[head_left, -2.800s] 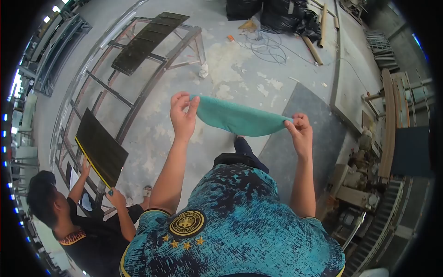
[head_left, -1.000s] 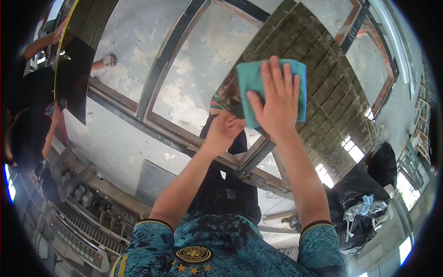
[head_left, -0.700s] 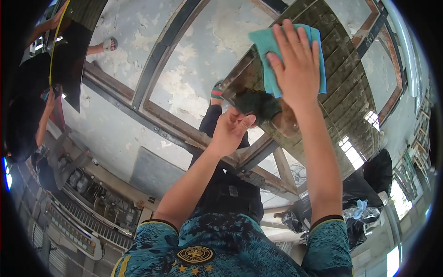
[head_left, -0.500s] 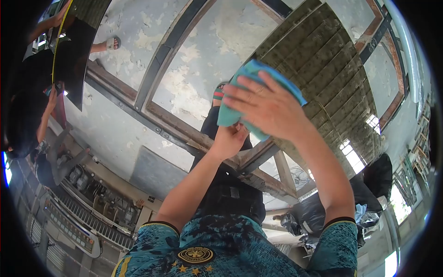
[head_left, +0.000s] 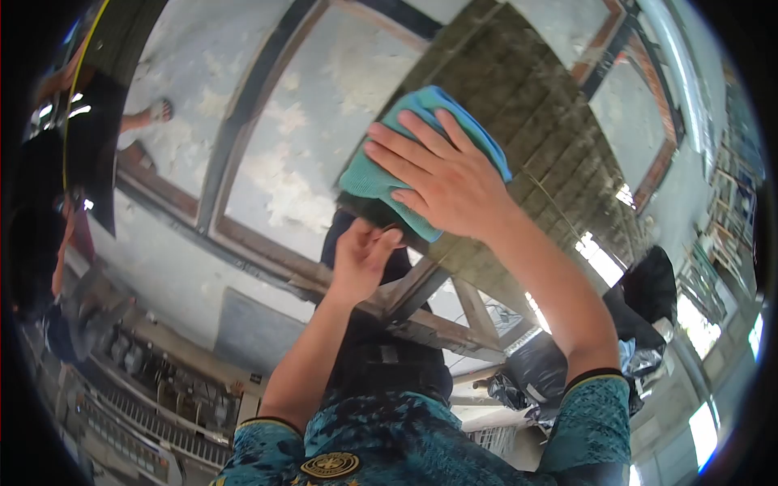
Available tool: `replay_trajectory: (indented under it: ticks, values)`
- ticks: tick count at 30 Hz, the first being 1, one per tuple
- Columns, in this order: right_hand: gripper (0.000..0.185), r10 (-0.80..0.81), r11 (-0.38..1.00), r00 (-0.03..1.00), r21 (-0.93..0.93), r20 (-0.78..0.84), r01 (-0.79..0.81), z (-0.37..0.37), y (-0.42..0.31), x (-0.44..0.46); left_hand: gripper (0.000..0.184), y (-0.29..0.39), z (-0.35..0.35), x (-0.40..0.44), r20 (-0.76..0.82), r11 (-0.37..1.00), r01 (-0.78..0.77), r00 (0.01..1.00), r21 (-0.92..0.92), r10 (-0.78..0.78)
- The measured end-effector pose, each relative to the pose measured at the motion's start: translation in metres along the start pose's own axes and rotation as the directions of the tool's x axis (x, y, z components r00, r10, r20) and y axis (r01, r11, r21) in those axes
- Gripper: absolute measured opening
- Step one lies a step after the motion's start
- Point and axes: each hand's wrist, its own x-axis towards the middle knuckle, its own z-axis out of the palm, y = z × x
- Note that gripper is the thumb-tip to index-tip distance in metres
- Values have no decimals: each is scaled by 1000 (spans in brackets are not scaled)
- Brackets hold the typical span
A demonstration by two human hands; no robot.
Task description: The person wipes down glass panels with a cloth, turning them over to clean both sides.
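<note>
A dark, reflective glass sheet (head_left: 535, 105) lies across a frame in front of me, mirroring roof boards. My right hand (head_left: 442, 174) is spread flat on a folded teal cloth with a blue edge (head_left: 373, 178), pressing it against the glass near its near-left corner. The fingers are stretched out and slightly apart. Just below the cloth, my left hand (head_left: 365, 255) has thumb and fingers pinched at the near edge of the glass; the fingertips partly hide the contact.
A metal-and-wood frame (head_left: 235, 138) stands under the glass above a worn floor. Black plastic bags (head_left: 543, 364) lie at right. At far left, another person's arm (head_left: 61, 251) is beside a second dark sheet (head_left: 121, 81) with a yellow tape measure (head_left: 77, 81). Machinery (head_left: 154, 397) stands lower left.
The cloth has gone from a raised, blurred pose to lying flatter on the glass under my right hand. My left hand has come away from the cloth to the glass edge. The view has shifted.
</note>
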Motion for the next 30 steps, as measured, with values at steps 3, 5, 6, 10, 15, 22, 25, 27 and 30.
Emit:
replay_trajectory:
  ticks: [3, 5, 6, 10, 15, 22, 25, 27, 30]
  values:
    - [59, 191, 947, 975, -243, -111, -213, -9, 60, 14, 20, -4, -6, 0, 6, 1000, -18, 1000, 13, 18]
    - [54, 260, 916, 908, -215, -330, -340, -9, 108, 22, 18, 6, 3, 0, -21, 1000, -9, 1000, 8, 9]
    - [57, 319, 894, 912, -237, -257, -379, -17, 113, 29, 17, 5, 2, 2, -25, 1000, -16, 1000, 27, 16]
    - [58, 554, 785, 814, -217, -174, -580, -33, 124, 20, 14, 5, -1, -1, -41, 995, 8, 999, 98, -4]
    - [55, 670, 632, 608, -103, -426, -768, -12, 139, -73, 20, 4, -5, 1, -14, 996, 1, 1000, 89, 1]
    - [60, 637, 639, 615, -128, -465, -758, -4, 112, -28, 56, 64, 42, -9, 46, 196, -361, 563, 912, 825]
    - [61, 480, 840, 741, 3, -469, -542, -6, 87, 29, 47, 88, 69, 24, 588, 89, -688, 674, 721, 448]
    - [56, 406, 893, 757, 47, -512, -447, -2, 82, 42, 35, 82, 89, 62, 726, -68, -750, 607, 658, 322]
    - [56, 458, 854, 716, 39, -527, -518, -5, 91, 9, 31, 82, 106, 97, 786, -185, -774, 547, 606, 289]
